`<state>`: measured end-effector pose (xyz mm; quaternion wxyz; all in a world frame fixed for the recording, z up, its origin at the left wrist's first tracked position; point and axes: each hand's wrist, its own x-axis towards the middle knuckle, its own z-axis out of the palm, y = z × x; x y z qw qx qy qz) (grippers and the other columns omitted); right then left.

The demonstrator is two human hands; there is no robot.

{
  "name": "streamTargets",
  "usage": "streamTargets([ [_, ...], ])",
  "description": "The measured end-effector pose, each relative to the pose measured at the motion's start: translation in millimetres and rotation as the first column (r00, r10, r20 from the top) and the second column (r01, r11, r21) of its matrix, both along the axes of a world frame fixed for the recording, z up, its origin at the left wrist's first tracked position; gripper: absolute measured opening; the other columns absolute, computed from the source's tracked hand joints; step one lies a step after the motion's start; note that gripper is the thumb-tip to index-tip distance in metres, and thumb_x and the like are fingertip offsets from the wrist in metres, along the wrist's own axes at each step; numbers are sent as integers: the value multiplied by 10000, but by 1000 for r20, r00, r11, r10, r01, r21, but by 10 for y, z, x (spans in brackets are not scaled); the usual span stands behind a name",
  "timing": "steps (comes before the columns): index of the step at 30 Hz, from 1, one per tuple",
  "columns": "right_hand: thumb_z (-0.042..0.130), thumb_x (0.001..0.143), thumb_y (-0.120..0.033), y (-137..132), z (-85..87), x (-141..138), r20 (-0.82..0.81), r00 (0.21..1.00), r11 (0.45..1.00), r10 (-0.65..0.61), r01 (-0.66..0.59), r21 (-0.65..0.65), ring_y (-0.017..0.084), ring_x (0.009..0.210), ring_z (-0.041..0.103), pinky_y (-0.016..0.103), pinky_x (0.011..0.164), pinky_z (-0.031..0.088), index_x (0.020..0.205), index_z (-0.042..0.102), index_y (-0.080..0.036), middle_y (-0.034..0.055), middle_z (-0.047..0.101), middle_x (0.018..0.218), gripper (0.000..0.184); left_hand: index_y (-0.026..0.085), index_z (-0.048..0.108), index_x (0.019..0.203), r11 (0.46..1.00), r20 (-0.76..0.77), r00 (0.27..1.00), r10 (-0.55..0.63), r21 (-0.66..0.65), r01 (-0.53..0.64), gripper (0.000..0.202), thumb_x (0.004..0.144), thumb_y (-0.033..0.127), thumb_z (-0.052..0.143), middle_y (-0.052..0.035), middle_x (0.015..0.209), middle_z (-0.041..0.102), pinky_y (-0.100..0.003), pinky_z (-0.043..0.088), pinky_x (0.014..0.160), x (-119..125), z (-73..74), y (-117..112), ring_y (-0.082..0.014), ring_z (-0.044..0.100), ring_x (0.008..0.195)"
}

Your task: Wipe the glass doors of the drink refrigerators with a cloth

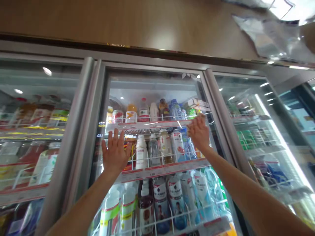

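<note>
Both arms reach up toward a closed glass cooler door filled with bottled drinks. My left hand is raised flat at the door's left side, fingers spread, holding nothing. Over on the right, my right hand is also raised at the glass, its fingers stretched upward and slightly blurred. Whether the palms touch the glass I cannot tell. Behind the door, a white bottle stands on the middle shelf between the hands. Dark-labelled bottles fill the lower shelf, and an orange-capped bottle stands on the top one.
A metal door frame separates the left cooler door from the middle one. Another upright frame borders the right cooler section, where more drinks stand on shelves. Above runs a brown panel, with crumpled shiny sheeting hanging at upper right.
</note>
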<state>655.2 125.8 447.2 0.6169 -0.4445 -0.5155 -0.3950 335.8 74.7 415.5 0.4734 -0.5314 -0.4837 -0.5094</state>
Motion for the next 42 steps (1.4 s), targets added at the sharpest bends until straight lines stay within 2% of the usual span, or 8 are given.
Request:
streamTargets([
  [3,287,899,-294,17,-92,-56,-44,999,999,-5,6,32,283,1374,222,522,1056,243,1326,443,-100,178,381,1420,494,89,339,1381,1000,1,1000,9,7,-9,618,904,461,216,-168,1484,260,-551,124,1105,-9,-16,-4,-295,151,1397],
  [9,355,890,-324,7,-265,-643,566,823,997,50,-78,25,181,1394,170,434,1126,131,1330,442,-274,-2,376,1449,451,111,334,1387,1000,2,1000,6,13,-6,634,897,490,196,-160,1484,267,-534,125,1111,-49,5,32,-285,156,1398],
  [15,300,891,-307,122,-104,171,-38,999,1000,-21,21,-7,289,1372,221,552,1046,236,1341,428,-128,142,370,1437,501,132,302,1405,997,-29,999,-40,71,42,627,894,491,244,-162,1486,257,-575,123,1099,-63,-14,76,-307,161,1394],
  [21,330,888,-280,53,-257,-111,487,874,1000,-2,-9,21,199,1390,192,454,1115,171,1344,428,-247,19,378,1447,467,140,301,1406,997,-21,998,-55,56,56,621,892,485,254,-165,1485,257,-589,126,1092,-66,-8,66,-316,164,1392],
  [27,283,901,-336,144,-220,256,-2,999,995,-33,33,94,291,1366,238,520,1054,244,1327,449,-106,183,394,1411,512,134,326,1393,999,-3,1000,-29,30,29,609,896,478,249,-157,1482,270,-564,135,1100,-35,-13,43,-299,167,1394],
  [32,339,889,-323,134,-423,27,460,888,999,-4,-12,31,190,1384,215,440,1109,198,1329,445,-244,23,397,1436,459,119,345,1382,1000,8,1000,-22,18,22,617,893,483,254,-162,1484,263,-550,130,1105,-44,-14,48,-296,160,1396],
  [38,305,894,-316,213,-382,423,-51,996,994,-75,79,73,299,1369,225,545,1038,263,1360,398,-125,142,360,1439,512,128,337,1386,999,10,999,-31,14,31,600,897,467,260,-158,1484,267,-540,117,1112,-22,-21,32,-284,157,1398],
  [42,348,887,-327,90,-380,-93,308,951,999,-32,23,31,254,1400,140,494,1098,200,1349,425,-206,60,329,1468,484,143,324,1394,999,11,999,-50,22,50,598,894,469,272,-149,1488,261,-532,106,1116,-23,-23,27,-277,144,1402],
])
